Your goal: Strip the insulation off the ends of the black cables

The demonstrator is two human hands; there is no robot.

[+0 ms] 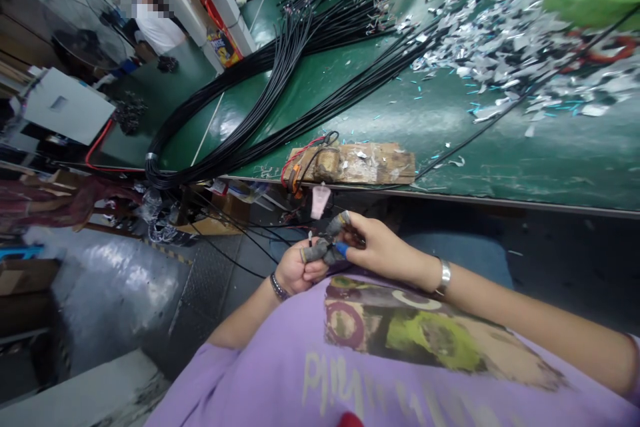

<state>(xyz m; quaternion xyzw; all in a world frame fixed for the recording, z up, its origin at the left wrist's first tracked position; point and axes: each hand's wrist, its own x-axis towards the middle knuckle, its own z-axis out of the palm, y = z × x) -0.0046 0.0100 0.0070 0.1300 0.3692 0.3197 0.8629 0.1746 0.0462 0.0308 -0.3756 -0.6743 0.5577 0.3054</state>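
Two grey parts were held just below the green table (550,160); left hand (299,273) clenched a connector (315,253); right hand (381,251) pinched a plug (339,221).

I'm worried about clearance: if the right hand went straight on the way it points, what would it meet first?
Most likely the wrapped fingers of the left hand, which lie right before the right hand; depth is hard to judge.

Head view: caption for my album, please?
Left hand meets right hand, fingers wrapped grey, beside a cable-strewn green bench.
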